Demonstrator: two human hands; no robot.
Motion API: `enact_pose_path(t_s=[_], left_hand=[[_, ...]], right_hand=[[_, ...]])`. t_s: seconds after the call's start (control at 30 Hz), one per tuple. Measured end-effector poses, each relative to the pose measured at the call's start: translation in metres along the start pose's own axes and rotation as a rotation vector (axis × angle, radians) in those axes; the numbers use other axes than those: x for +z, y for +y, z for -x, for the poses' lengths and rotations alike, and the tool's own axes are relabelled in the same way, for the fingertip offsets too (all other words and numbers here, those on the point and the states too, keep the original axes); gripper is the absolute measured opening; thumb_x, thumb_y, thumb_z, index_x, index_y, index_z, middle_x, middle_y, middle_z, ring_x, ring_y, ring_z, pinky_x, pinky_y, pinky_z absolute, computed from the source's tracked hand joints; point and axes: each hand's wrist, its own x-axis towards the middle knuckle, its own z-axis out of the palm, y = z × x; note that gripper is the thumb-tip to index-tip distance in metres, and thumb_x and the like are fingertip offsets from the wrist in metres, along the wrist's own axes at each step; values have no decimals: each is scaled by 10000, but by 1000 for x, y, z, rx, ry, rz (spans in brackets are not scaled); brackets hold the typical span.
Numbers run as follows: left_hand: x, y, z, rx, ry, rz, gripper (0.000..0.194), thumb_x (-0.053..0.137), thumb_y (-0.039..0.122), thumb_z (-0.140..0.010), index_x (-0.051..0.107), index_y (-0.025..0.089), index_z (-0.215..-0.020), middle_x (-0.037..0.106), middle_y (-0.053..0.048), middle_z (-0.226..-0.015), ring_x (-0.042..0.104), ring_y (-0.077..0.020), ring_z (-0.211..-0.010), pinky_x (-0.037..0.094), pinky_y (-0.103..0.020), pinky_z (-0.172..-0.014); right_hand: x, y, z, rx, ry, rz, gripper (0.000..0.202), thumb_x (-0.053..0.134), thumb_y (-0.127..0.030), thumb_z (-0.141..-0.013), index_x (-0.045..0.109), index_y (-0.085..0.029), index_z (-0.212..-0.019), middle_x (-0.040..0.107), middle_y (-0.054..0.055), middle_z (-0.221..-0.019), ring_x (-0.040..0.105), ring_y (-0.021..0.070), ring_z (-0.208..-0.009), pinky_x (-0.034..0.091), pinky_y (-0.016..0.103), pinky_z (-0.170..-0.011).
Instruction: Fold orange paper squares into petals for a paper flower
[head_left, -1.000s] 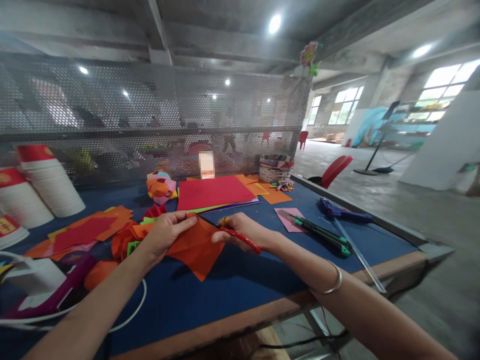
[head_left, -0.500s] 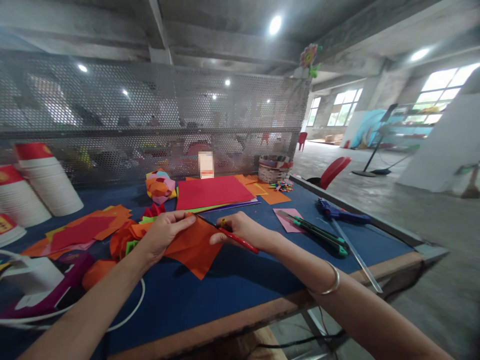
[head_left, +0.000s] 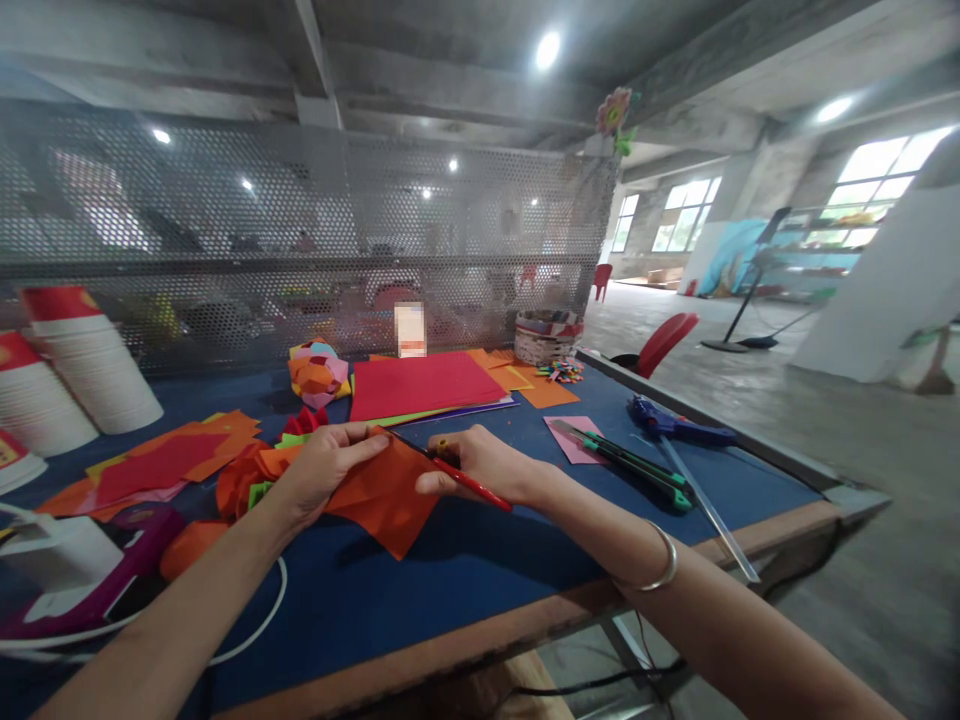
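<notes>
Between thumb and fingers, my left hand [head_left: 330,465] pinches the top edge of an orange paper [head_left: 390,500], which hangs down over the blue table. My right hand [head_left: 480,465] holds red-handled scissors [head_left: 474,484], their dark blades pointing left at the paper's top edge beside my left fingertips. Behind both hands lies a stack of sheets with a red sheet [head_left: 427,385] on top. Left of my left hand are orange and green folded paper pieces [head_left: 247,475].
Right of my hands lie a green-black cutter [head_left: 637,465] on pink paper, a blue glue gun [head_left: 679,425] and a clear stick [head_left: 709,512]. Paper cups [head_left: 97,360], a purple power strip [head_left: 142,550] and white cable are at left. A basket [head_left: 547,338] stands behind.
The whole view has shifted very slightly. Both hands, the scissors and the orange paper keep nearly the same positions.
</notes>
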Motion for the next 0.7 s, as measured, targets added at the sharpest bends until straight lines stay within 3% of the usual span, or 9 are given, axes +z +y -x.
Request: enact_pose_path(t_s=[0.17, 0.7], left_hand=[[-1, -1, -1, -70, -47, -24, 327, 637, 417, -955, 636, 153, -1148, 682, -53, -1089, 674, -158, -912, 590, -352, -801], [2, 1, 0, -89, -35, -27, 325, 641, 408, -952, 632, 152, -1154, 676, -56, -1107, 670, -165, -935, 586, -363, -821]], right_hand=[[-1, 0, 0, 9, -16, -13, 666, 586, -838, -809, 433, -205, -671, 383, -82, -589, 312, 100, -616, 225, 270, -566], [1, 4, -2, 4, 16, 13, 658, 643, -800, -797, 449, -189, -647, 382, -84, -581, 295, 95, -620, 209, 264, -564]])
